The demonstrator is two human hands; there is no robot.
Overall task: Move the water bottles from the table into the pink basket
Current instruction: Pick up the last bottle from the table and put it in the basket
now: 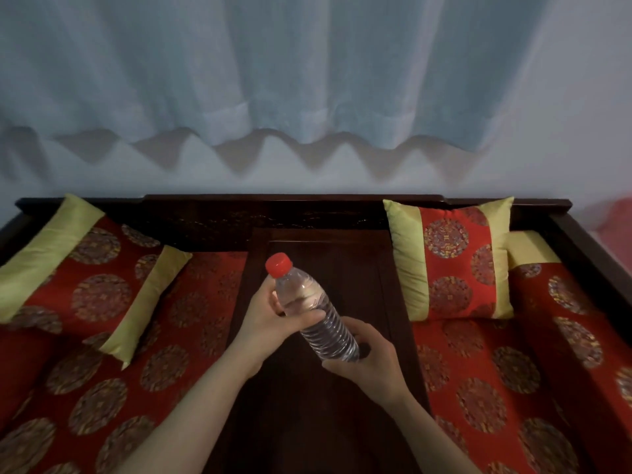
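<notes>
A clear water bottle [309, 307] with a red cap is held tilted above the dark wooden table [328, 422], cap up and to the left. My left hand [270, 319] grips its upper body, thumb across the front. My right hand [367, 362] cups and grips its bottom end. A blurred pink shape [614, 217] shows at the far right edge; I cannot tell whether it is the pink basket.
The low table stands between red patterned seat cushions [102, 388] of a dark wooden couch. A red and yellow pillow [451, 261] leans at the right, a similar pillow [68, 265] lies at the left. Pale curtains [307, 80] hang behind.
</notes>
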